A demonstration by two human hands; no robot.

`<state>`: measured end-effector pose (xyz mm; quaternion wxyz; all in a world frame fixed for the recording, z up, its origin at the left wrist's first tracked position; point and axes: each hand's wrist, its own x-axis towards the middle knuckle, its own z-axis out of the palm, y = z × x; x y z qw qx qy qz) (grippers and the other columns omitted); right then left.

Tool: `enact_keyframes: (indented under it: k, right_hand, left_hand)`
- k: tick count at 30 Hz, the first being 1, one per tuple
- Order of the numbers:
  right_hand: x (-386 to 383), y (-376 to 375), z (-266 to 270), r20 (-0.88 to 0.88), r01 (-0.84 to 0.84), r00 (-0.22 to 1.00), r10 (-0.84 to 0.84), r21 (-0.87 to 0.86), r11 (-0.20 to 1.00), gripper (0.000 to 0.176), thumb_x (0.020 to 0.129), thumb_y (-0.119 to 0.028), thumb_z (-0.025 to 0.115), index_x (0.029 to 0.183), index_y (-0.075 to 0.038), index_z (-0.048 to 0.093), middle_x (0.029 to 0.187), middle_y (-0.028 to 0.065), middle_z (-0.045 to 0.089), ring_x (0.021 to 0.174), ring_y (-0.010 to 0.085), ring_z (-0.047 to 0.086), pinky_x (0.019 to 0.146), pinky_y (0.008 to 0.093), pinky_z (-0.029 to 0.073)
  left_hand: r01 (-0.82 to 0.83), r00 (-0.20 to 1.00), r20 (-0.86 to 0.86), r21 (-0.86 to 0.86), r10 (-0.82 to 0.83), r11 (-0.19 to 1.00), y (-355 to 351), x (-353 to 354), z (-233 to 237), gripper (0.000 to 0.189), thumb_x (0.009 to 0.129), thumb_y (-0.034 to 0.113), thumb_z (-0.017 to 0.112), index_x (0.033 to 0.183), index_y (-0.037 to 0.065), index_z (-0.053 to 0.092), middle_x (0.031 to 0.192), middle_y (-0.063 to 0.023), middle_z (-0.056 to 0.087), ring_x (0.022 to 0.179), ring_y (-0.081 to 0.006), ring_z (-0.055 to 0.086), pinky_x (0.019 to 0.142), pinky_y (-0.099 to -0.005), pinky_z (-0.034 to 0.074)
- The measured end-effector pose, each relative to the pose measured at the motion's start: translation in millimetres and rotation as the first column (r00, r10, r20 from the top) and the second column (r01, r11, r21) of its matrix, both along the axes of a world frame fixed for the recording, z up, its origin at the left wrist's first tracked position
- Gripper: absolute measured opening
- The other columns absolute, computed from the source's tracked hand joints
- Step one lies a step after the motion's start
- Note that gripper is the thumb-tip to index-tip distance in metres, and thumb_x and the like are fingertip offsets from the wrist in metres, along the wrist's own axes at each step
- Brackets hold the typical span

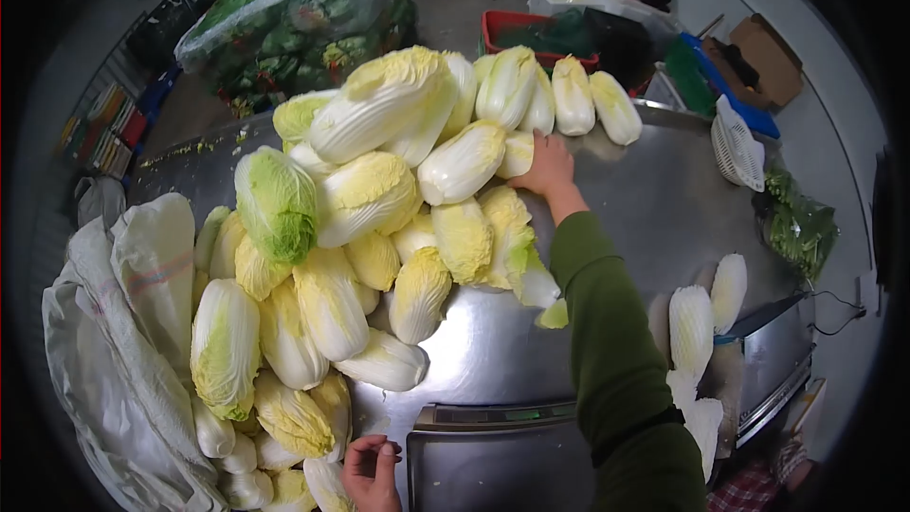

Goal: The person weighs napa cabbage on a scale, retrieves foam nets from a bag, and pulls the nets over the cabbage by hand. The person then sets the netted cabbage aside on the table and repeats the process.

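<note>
Against the right grip [550, 167] lies a partly hidden yellow cabbage [515, 155].

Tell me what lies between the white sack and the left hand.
In the head view, several napa cabbages lie heaped between the white sack and the left hand; the stretch isn't bare.

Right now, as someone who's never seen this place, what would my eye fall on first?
Probably the big heap of pale yellow-white cabbages spread over the left and middle of the shiny metal table. Next, the dark green sleeve reaching up from the lower right, its right hand at a cabbage on the heap's right side. Beyond the table, upper left, sits a bulky green pile under clear plastic.
</note>
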<state>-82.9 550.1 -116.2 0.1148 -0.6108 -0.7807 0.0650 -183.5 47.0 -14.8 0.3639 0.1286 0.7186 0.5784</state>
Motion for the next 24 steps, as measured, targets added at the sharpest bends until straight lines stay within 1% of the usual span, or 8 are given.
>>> enact_keyframes:
  k: [3, 7, 9, 11, 13, 18, 21, 24]
  right_hand:
    - [5, -8, 13, 0.234, -0.027, 0.971, 0.049, -0.097, 0.995, 0.102, 0.05, -0.054, 0.082, 0.13, -0.005, 0.042, 0.123, 0.0163, 0.047, 0.119, 0.0324, 0.045, 0.095, 0.0421, 0.043]
    - [39, -39, 17, 0.168, 0.05, 0.985, -0.028, -0.132, 0.99, 0.093, 0.048, -0.051, 0.083, 0.121, -0.005, 0.049, 0.12, 0.0168, 0.05, 0.112, 0.0329, 0.052, 0.09, 0.0422, 0.047]
    - [76, -69, 19, 0.041, 0.023, 0.999, -0.016, -0.174, 0.985, 0.083, 0.052, -0.047, 0.083, 0.116, -0.001, 0.055, 0.11, 0.0188, 0.059, 0.105, 0.0298, 0.059, 0.086, 0.0411, 0.049]
    - [126, -96, 15, -0.452, -0.15, 0.882, -0.134, -0.539, 0.829, 0.07, 0.061, -0.04, 0.081, 0.112, 0.003, 0.06, 0.096, 0.017, 0.066, 0.089, 0.0248, 0.065, 0.079, 0.038, 0.053]
    - [170, -137, 16, -0.548, -0.219, 0.66, -0.514, -0.795, 0.566, 0.047, 0.079, -0.029, 0.071, 0.111, 0.005, 0.061, 0.088, 0.0116, 0.067, 0.077, 0.0202, 0.066, 0.066, 0.0326, 0.054]
    - [255, -263, 72, -0.774, -0.472, 0.533, -0.341, -0.607, 0.639, 0.049, 0.083, -0.019, 0.06, 0.126, 0.002, 0.05, 0.115, 0.0097, 0.06, 0.102, 0.018, 0.059, 0.086, 0.0305, 0.047]
    - [261, -353, 97, -0.807, -0.536, 0.424, -0.411, -0.59, 0.603, 0.065, 0.071, -0.018, 0.062, 0.129, 0.004, 0.043, 0.116, 0.0125, 0.058, 0.104, 0.0255, 0.06, 0.087, 0.0371, 0.05]
    - [222, -445, 118, -0.519, -0.217, 0.855, 0.021, -0.32, 0.922, 0.06, 0.07, -0.018, 0.071, 0.123, 0.002, 0.049, 0.115, 0.0149, 0.054, 0.107, 0.0297, 0.054, 0.094, 0.0388, 0.043]
  left_hand:
    - [0.032, 0.996, 0.079, 0.004, -0.033, 0.999, 13, 12, 11, 0.014, 0.092, 0.007, 0.058, 0.105, 0.002, 0.058, 0.092, -0.0042, 0.061, 0.084, -0.0111, 0.057, 0.073, -0.0238, 0.047]
    - [0.092, 0.986, 0.131, 0.074, -0.101, 0.993, 9, 23, 26, 0.013, 0.092, 0.006, 0.058, 0.104, 0.001, 0.059, 0.093, -0.0028, 0.061, 0.08, -0.0091, 0.055, 0.073, -0.0216, 0.044]
    - [0.06, 0.993, 0.092, 0.161, -0.075, 0.985, -14, 26, 5, 0.015, 0.088, 0.007, 0.061, 0.101, 0.001, 0.056, 0.084, -0.0066, 0.061, 0.078, -0.0135, 0.059, 0.071, -0.0265, 0.048]
    - [0.041, 0.99, 0.124, 0.166, -0.062, 0.985, -30, 21, 12, 0.014, 0.088, 0.004, 0.061, 0.101, 0.0, 0.057, 0.086, -0.0064, 0.063, 0.079, -0.0117, 0.059, 0.073, -0.0244, 0.048]
    - [-0.008, 0.992, 0.125, 0.127, -0.008, 0.992, -48, 17, 17, 0.014, 0.089, 0.003, 0.061, 0.101, -0.001, 0.058, 0.085, -0.0056, 0.064, 0.078, -0.0097, 0.059, 0.072, -0.0228, 0.047]
    - [-0.059, 0.994, 0.095, 0.146, 0.046, 0.987, -98, -5, 25, 0.015, 0.089, 0.008, 0.06, 0.102, 0.0, 0.058, 0.086, -0.0063, 0.063, 0.078, -0.0132, 0.061, 0.071, -0.0264, 0.049]
    - [-0.115, 0.993, -0.004, 0.215, 0.119, 0.97, -122, -37, 23, 0.016, 0.09, 0.008, 0.062, 0.103, -0.001, 0.06, 0.087, -0.0041, 0.063, 0.079, -0.0094, 0.058, 0.072, -0.0233, 0.047]
    - [-0.223, 0.924, -0.247, 0.268, 0.291, 0.937, -141, -93, 37, 0.014, 0.089, 0.008, 0.062, 0.101, 0.0, 0.061, 0.088, -0.0012, 0.062, 0.078, -0.0072, 0.056, 0.07, -0.022, 0.046]
